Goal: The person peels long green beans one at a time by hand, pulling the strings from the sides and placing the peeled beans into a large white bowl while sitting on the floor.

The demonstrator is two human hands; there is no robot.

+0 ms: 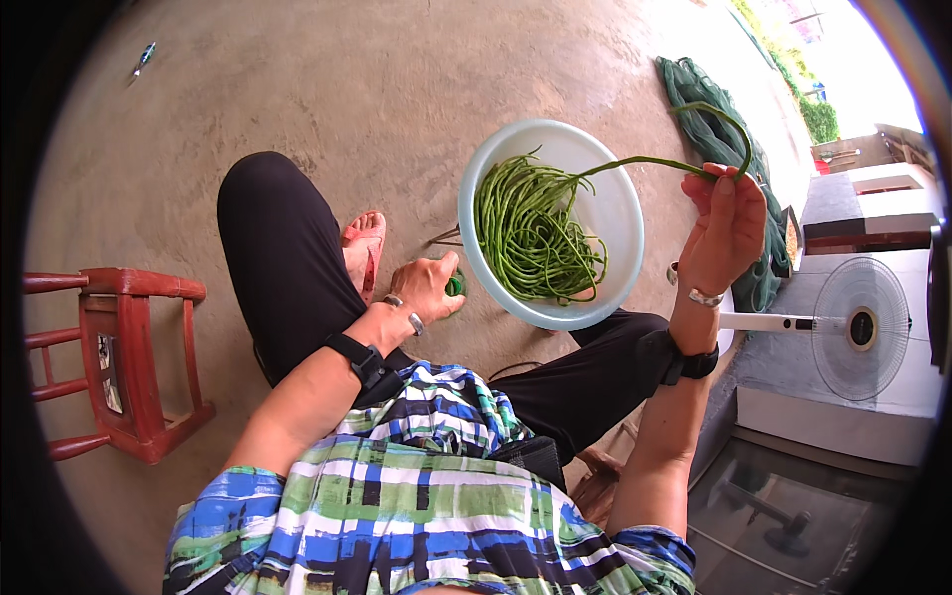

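My right hand [723, 223] is raised to the right of a pale blue plastic basin [631, 238] and pinches a long green yardlong bean [647, 159]. One end of that bean trails back to the heap in the basin, while the other curls up above my fingers. A tangled heap of yardlong beans [532, 238] fills the basin's left and lower parts. My left hand [428, 286], low beside the basin's left rim, has its thumb and fingers curved around a small green coil [454, 285]. The hand partly hides this coil, so its exact kind is unclear.
At the left stands a red wooden chair [141, 364]. Dark green netting [695, 119] lies on the concrete floor [357, 97] beyond my right hand. A white electric fan [861, 329] is at the right. My knees flank the basin's near side; a crumpled wrapper [144, 58] lies far left.
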